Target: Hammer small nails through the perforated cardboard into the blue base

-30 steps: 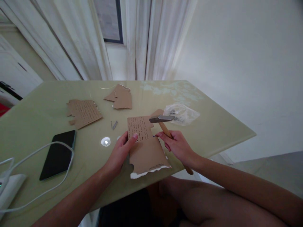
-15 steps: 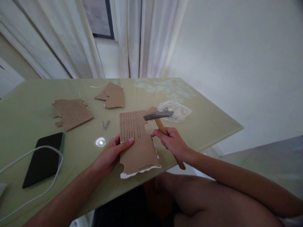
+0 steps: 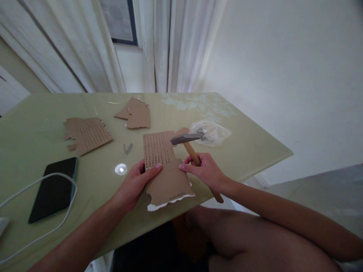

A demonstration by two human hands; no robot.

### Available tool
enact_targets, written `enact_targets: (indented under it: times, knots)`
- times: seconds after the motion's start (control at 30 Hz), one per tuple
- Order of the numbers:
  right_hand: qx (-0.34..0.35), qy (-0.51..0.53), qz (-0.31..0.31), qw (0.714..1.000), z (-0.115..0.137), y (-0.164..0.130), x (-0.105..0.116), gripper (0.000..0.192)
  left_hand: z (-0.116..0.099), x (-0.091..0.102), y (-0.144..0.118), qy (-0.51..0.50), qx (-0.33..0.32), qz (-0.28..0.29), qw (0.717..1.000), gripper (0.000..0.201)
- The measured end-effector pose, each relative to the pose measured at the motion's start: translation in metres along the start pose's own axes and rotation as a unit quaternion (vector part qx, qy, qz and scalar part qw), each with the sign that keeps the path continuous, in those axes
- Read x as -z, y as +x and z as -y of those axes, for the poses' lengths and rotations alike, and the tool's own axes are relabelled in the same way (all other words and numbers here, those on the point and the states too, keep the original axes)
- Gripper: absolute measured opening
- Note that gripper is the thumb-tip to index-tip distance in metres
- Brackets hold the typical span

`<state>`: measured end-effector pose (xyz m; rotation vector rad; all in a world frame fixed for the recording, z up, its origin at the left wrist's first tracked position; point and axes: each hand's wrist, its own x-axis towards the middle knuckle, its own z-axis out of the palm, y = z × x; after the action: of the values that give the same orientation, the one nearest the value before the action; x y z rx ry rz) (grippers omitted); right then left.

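A torn piece of cardboard (image 3: pixel 167 181) with rows of small holes across its far half is gripped along its left edge by my left hand (image 3: pixel 138 179), thumb on top. My right hand (image 3: pixel 205 170) is closed round the wooden handle of a hammer (image 3: pixel 187 138), whose grey head points left over the cardboard's far right corner. The thumb of that hand also touches the cardboard's right edge. A few nails (image 3: pixel 128 148) lie on the table left of the cardboard. Behind the hammer head is a crumpled clear plastic bag (image 3: pixel 214 133) with dark bits in it.
On the glossy greenish table (image 3: pixel 249 151), another hole-punched cardboard piece (image 3: pixel 87 134) lies at left, with torn cardboard scraps (image 3: pixel 138 115) farther back. A dark tablet (image 3: pixel 53 190) and a white cable (image 3: pixel 66 215) are at near left. A small shiny round spot (image 3: pixel 121 169) is beside my left hand.
My right thumb has come over onto the cardboard's right edge. The cardboard has turned slightly, its near end shifting right. The hammer has moved slightly left, still in my right hand.
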<state>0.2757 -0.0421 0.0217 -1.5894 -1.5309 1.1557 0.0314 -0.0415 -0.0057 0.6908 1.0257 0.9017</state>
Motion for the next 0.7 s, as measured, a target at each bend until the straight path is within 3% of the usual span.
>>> enact_targets:
  times: [0.43,0.53,0.63,0.7]
  knots:
    - [0.017,-0.009,-0.007,1.0,-0.001,0.002,0.0,0.035,-0.001,-0.001,0.001,0.051,-0.048,0.005,0.998,0.069]
    - [0.018,-0.006,-0.009,1.0,-0.002,0.002,0.0,0.039,-0.004,0.009,0.014,0.085,-0.124,-0.055,0.987,0.07]
    - [0.027,-0.011,-0.015,0.999,-0.001,0.002,0.001,0.042,-0.018,0.037,0.033,0.199,-0.226,-0.227,0.926,0.068]
    - [0.036,-0.016,-0.019,0.999,0.001,0.001,0.002,0.043,-0.03,0.061,0.045,0.37,-0.245,-0.262,0.857,0.057]
